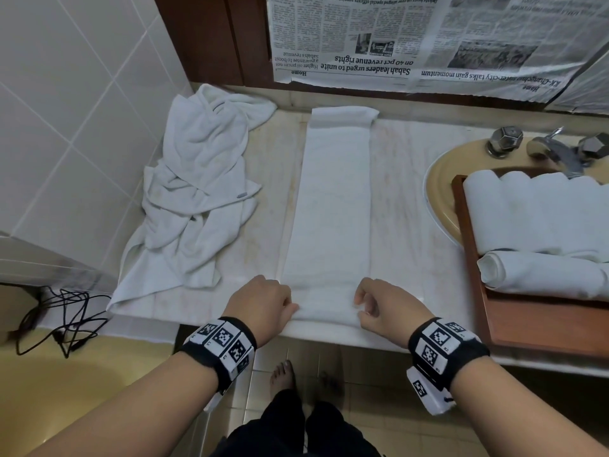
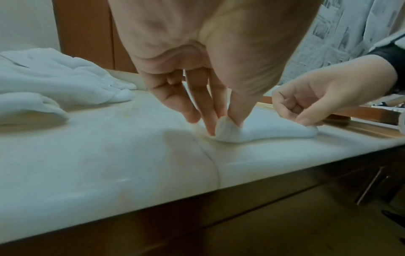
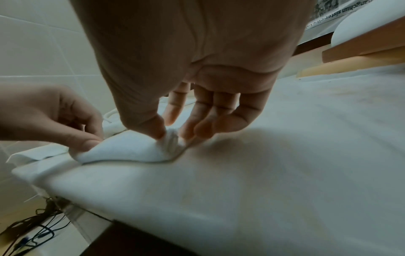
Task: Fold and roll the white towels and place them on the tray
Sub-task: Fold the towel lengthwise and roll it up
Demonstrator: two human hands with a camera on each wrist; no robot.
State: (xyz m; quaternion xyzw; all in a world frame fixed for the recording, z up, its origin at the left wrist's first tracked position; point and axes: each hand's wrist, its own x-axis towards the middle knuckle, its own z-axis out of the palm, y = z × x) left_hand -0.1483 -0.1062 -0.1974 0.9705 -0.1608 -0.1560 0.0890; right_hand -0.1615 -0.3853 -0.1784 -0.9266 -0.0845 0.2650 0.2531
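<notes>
A white towel [image 1: 333,206], folded into a long narrow strip, lies on the marble counter [image 1: 405,179] and runs from the front edge to the back wall. My left hand [image 1: 263,300] pinches its near left corner [image 2: 225,128] between thumb and fingers. My right hand [image 1: 382,303] pinches the near right corner [image 3: 171,140]. The near edge is lifted slightly off the counter. A wooden tray [image 1: 534,321] at the right holds several rolled white towels [image 1: 540,212].
A heap of crumpled white towels [image 1: 197,192] lies on the counter's left, against the tiled wall. A yellow sink [image 1: 441,186] with a metal tap [image 1: 553,150] sits under the tray. Newspaper [image 1: 428,37] covers the back wall. Black cables [image 1: 62,321] lie below left.
</notes>
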